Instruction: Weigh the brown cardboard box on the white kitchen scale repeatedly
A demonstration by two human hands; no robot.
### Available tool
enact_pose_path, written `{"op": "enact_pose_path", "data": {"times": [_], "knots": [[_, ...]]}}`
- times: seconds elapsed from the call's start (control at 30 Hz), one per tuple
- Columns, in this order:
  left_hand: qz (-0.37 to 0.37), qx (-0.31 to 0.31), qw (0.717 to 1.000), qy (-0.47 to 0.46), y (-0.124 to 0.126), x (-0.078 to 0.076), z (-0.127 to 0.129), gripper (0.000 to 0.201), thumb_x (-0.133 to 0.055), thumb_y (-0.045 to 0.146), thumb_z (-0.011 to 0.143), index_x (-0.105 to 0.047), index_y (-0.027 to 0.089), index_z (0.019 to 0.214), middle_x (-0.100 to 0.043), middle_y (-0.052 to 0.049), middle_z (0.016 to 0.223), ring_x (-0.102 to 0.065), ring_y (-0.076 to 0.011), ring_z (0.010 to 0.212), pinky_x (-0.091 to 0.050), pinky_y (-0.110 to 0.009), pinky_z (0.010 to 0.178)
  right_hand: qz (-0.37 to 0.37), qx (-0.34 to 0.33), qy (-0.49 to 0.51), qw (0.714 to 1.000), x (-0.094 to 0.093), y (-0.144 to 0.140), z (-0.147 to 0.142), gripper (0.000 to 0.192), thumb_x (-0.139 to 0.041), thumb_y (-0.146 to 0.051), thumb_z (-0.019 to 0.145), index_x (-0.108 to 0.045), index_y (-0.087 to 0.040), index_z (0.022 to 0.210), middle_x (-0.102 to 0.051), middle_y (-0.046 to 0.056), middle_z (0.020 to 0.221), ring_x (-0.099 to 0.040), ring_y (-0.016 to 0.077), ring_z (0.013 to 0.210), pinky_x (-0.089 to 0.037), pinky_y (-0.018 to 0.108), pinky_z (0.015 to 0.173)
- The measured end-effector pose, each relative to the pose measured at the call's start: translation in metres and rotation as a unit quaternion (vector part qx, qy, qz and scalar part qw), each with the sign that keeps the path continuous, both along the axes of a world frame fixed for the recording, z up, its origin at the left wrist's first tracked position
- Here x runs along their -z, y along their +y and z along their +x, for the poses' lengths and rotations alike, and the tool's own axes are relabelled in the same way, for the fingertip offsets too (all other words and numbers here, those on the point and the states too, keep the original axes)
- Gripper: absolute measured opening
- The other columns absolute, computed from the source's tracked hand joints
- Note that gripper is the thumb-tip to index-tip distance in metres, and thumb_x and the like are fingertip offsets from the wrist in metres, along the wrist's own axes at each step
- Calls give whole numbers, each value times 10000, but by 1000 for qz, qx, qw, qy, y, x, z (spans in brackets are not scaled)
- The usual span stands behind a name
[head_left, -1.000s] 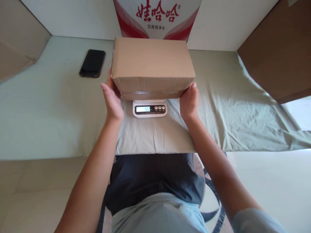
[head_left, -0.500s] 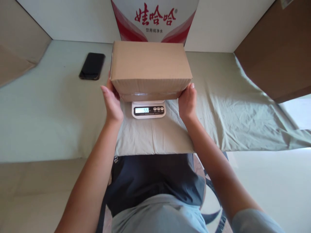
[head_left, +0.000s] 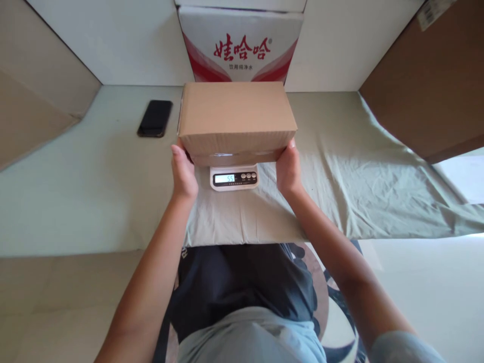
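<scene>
A closed brown cardboard box (head_left: 237, 108) with clear tape along its near side is over a small white digital scale (head_left: 234, 188). My left hand (head_left: 184, 171) grips the box's left end, and my right hand (head_left: 288, 169) grips its right end; most fingers are hidden behind or under it. The scale's front panel shows below the box, its lit display reading about 55. Its weighing plate is covered, so I cannot tell whether the box touches it.
A black phone (head_left: 155, 118) lies left of the box on the pale green cloth (head_left: 94, 201). Behind stands a white and red printed carton (head_left: 242, 50). Large cardboard panels rise at the left (head_left: 41, 85) and the right (head_left: 423, 85).
The camera view has shifted, so the scene sits slightly lower and more of the rear carton shows. Both hands stay on the box, and the display reads about the same.
</scene>
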State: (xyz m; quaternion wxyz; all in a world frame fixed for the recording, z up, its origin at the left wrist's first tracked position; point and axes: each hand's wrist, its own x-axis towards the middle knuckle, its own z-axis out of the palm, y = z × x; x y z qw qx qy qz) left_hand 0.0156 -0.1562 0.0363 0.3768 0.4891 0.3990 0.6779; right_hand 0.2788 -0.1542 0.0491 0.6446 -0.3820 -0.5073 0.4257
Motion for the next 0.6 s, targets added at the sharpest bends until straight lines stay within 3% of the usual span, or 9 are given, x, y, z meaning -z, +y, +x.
{"op": "enact_pose_path", "data": {"times": [0.1,0.2,0.3,0.37,0.47,0.53,0.6], "knots": [[20,27,999,13,13,-14,-5,1135,-529,1290,944,-854,439,1620,-795,-54,1843,-295,-346,2057,-393,-529,1667,8,6,-7,1000,-6,18,6,735,-663,-1032,1046,-913,-441,1403,-882,-15,1683,-485,402,1995,-324,571,1720],[53,33,998,5,41,-29,-8,1120,-330,1218,1089,-835,369,1619,-794,-47,1857,-244,-304,2072,-371,-529,1685,42,15,-15,999,-13,51,11,835,-499,-1085,1076,-900,-430,1404,-858,-30,1680,-399,398,2040,-276,578,1730],[42,4,999,-16,81,-37,-6,1041,41,809,1335,-784,257,1649,-752,-35,1915,-196,-205,2074,-250,-492,1716,60,16,-22,998,-15,94,9,1028,-369,-1201,1011,-877,-439,1479,-863,-23,1660,-279,395,2085,-286,599,1729],[9,-10,999,-41,108,-37,-4,997,151,561,1374,-720,218,1717,-715,-7,1951,-163,-124,2064,-230,-455,1706,60,25,-32,997,-12,123,3,1124,-362,-1275,919,-855,-472,1533,-872,-32,1659,-281,376,2080,-299,555,1724],[-43,-7,995,-85,142,-24,-5,1016,65,737,1357,-680,176,1761,-666,-88,2004,-249,-157,2053,-318,-422,1669,57,18,-35,998,-3,155,-10,1111,-416,-1252,909,-814,-471,1592,-839,-32,1726,-341,331,2060,-297,575,1723],[-64,2,995,-80,158,-9,-8,1025,-171,946,1306,-712,208,1767,-644,-142,2017,-346,-243,2037,-356,-452,1658,45,4,-12,999,6,167,-16,1050,-547,-1205,890,-813,-434,1550,-810,-18,1790,-391,323,2040,-303,594,1725],[-70,-6,996,-63,169,10,-12,983,-343,1006,1263,-780,250,1715,-703,-150,1960,-450,-289,1996,-393,-460,1639,32,-14,12,999,16,174,-20,969,-662,-1161,860,-833,-414,1453,-826,-9,1798,-420,327,2022,-301,576,1729]]}}
